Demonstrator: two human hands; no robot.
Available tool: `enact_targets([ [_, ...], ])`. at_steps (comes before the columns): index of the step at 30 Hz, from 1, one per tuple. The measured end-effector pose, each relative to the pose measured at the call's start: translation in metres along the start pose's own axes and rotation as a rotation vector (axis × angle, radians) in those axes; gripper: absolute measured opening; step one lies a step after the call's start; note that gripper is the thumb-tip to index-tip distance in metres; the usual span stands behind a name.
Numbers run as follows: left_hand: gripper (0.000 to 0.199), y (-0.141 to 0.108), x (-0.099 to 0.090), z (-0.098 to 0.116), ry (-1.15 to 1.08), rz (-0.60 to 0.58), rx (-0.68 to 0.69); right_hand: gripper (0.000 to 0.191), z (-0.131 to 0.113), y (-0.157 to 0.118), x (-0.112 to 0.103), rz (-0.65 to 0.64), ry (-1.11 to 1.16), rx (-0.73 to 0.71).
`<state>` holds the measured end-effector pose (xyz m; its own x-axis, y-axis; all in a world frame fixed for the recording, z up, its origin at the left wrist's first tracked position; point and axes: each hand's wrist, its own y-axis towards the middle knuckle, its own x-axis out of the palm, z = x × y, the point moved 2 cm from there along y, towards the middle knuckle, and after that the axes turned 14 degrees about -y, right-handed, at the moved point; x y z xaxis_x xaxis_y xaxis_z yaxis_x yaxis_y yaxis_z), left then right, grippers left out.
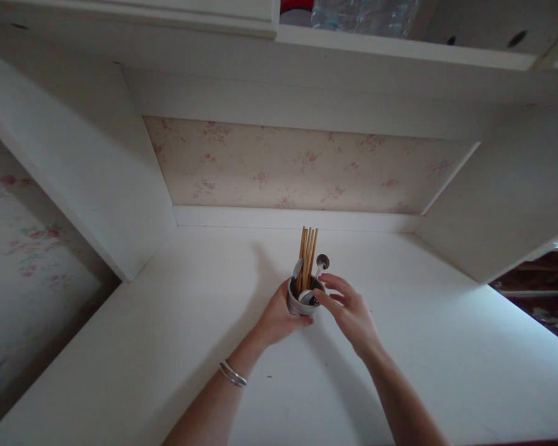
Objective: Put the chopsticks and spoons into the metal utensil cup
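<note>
A light grey cup [302, 306] is held above the white surface, with my left hand [279, 317] wrapped round its left side and the thumb below its front. Several wooden chopsticks [309, 254] stand upright in it. A metal spoon [322, 261] rises at the right of the chopsticks, and another utensil with a pale rounded end [298, 267] leans at their left. A further spoon [307, 297] lies low at the cup's mouth. My right hand [348, 310] is at the cup's right rim, fingers apart and bent, the fingertips beside the spoons; nothing is clearly gripped in it.
The white surface [190, 297] stretches below, with white side panels [84, 148] at left and right. Behind is a floral wall [279, 167]. An overhead shelf [400, 52] holds clear plastic items [363, 15] and something red. Dark shelving [539, 291] shows at the far right.
</note>
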<state>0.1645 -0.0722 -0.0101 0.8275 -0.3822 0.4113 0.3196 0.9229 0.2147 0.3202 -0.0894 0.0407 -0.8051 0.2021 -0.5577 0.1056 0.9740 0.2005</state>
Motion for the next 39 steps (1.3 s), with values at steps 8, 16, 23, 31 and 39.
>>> enact_targets([
  [8, 0.072, 0.000, 0.008, 0.006, -0.026, -0.038, 0.019, 0.089, 0.020, -0.020, 0.034, -0.122, 0.219, -0.050],
  [16, 0.066, 0.000, 0.006, 0.006, 0.000, -0.040, 0.019, 0.073, 0.025, -0.021, 0.051, -0.061, 0.251, -0.059],
  [23, 0.071, 0.000, 0.002, 0.004, 0.097, -0.015, 0.027, 0.070, 0.032, -0.021, 0.056, -0.064, 0.300, -0.064],
  [31, 0.071, 0.001, 0.003, 0.007, 0.134, -0.066, 0.027, 0.076, 0.030, -0.019, 0.052, 0.012, 0.206, -0.054],
  [39, 0.092, -0.006, -0.016, -0.011, 0.365, 0.038, -0.095, 0.075, 0.065, 0.019, 0.005, 0.125, 0.142, 0.012],
])
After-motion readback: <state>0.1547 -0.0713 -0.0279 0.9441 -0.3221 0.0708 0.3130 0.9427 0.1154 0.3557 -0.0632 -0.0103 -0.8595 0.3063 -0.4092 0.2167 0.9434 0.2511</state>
